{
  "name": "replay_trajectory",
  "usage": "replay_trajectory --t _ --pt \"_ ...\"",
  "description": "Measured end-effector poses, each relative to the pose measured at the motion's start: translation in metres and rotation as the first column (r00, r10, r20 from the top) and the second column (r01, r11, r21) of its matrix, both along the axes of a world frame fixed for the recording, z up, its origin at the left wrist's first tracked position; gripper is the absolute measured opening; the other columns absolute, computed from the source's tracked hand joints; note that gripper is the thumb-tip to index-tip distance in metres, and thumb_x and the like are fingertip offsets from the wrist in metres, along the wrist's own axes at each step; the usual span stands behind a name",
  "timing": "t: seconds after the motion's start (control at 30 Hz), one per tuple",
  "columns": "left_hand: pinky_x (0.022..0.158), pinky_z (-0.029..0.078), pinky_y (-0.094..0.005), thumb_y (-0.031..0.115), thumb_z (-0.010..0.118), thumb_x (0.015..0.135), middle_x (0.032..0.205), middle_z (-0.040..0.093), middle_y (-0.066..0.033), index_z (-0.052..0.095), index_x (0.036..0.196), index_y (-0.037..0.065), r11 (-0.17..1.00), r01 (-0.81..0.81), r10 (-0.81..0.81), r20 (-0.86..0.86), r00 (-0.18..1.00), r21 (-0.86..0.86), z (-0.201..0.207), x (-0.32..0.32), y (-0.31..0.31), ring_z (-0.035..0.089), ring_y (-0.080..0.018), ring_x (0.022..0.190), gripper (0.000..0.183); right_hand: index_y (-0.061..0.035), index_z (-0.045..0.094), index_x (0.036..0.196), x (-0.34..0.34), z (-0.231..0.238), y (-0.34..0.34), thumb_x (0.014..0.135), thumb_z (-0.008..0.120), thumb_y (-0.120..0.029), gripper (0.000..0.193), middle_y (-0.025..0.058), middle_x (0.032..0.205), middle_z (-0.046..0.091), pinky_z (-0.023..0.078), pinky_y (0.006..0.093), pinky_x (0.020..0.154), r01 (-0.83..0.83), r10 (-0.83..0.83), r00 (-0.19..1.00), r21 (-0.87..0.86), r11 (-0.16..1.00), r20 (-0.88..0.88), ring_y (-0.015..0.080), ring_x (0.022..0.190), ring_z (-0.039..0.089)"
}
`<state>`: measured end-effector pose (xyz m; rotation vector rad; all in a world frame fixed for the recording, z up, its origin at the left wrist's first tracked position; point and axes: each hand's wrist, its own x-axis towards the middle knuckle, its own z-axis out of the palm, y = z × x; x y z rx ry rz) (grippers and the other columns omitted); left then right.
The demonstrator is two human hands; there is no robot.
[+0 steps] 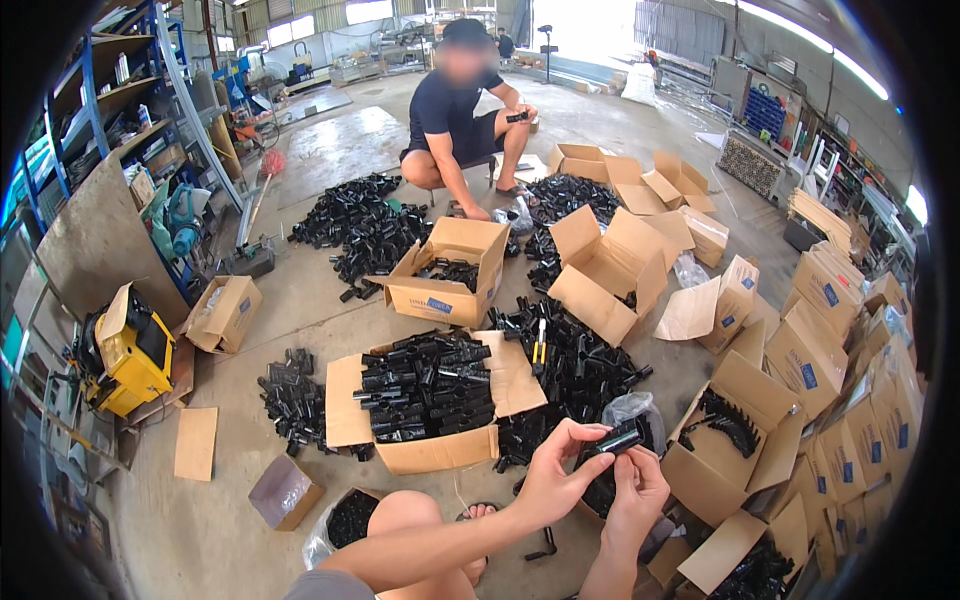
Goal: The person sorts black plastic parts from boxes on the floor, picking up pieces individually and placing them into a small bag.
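In front of me, low and right of centre, a black tubular fitting (622, 437) is held up between both hands. My left hand (560, 472) is closed, its thumb and fingers pinching the near end. My right hand (636, 492) has its fingertips closed on the underside of the same piece. Just left of them stands an open cardboard box (436, 457) stacked full of similar black fittings (425, 385). Behind the hands a heap of loose black fittings (585, 370) spreads over the floor, with a yellow-handled tool (540, 342) lying on it.
Opposite me a co-worker (460, 110) squats, holding a black fitting, one hand near a part-filled carton (440, 302). Open cartons (610, 270) and stacked boxes (805, 355) crowd the right. A yellow machine (135, 362) stands left. A plastic-lined box of small black parts (350, 515) sits by my knee.
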<state>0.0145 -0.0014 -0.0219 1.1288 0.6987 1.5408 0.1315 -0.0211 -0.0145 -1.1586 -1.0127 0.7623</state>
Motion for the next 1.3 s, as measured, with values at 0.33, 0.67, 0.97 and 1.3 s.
replay_trajectory --t 0.33,0.67,0.97,1.3 --pt "0.105 0.046 -0.0345 -0.003 0.069 0.093 0.124 0.064 -0.0111 0.058 0.115 0.001 0.999 0.012 -0.011 0.020 1.000 -0.044 0.005 0.000 -0.004 0.060 -0.0176 0.119 0.025 0.0049 0.072 0.103 0.000 0.002 -0.006 0.094 0.070 -0.005 0.014 0.0071 0.106 0.068 0.047 0.0245 0.080 0.014 -0.014 0.999 -0.007 1.000 0.051 0.0126 0.096 0.063" --pt "0.104 0.047 -0.0345 -0.002 0.070 0.092 0.124 0.064 -0.0119 0.058 0.115 0.001 1.000 -0.007 0.007 0.005 1.000 -0.001 0.002 -0.001 -0.003 0.061 -0.0181 0.118 0.026 0.0037 0.070 0.099 -0.003 -0.002 -0.005 0.096 0.068 -0.006 0.011 0.0081 0.107 0.067 0.048 0.0264 0.084 0.023 -0.023 1.000 -0.035 0.999 0.001 0.0130 0.095 0.062" --pt "0.106 0.045 -0.0357 -0.005 0.069 0.091 0.127 0.063 -0.0136 0.055 0.114 0.003 1.000 -0.020 0.019 -0.071 0.997 -0.018 -0.002 -0.006 0.003 0.060 -0.0202 0.121 0.028 0.0016 0.064 0.105 -0.013 -0.012 0.005 0.097 0.065 -0.002 0.009 0.0066 0.110 0.064 0.048 0.0249 0.085 0.011 -0.006 0.997 0.062 0.998 -0.081 0.0109 0.095 0.061" --pt "0.102 0.047 -0.0319 -0.003 0.071 0.092 0.122 0.063 -0.0110 0.057 0.113 0.002 0.999 -0.016 0.017 0.012 1.000 -0.044 0.001 0.000 0.001 0.061 -0.0162 0.115 0.026 0.0031 0.065 0.111 -0.001 -0.013 0.003 0.094 0.069 -0.004 0.019 0.0094 0.116 0.063 0.048 0.0311 0.095 -0.044 0.045 0.997 -0.005 0.999 0.064 0.0157 0.104 0.060"
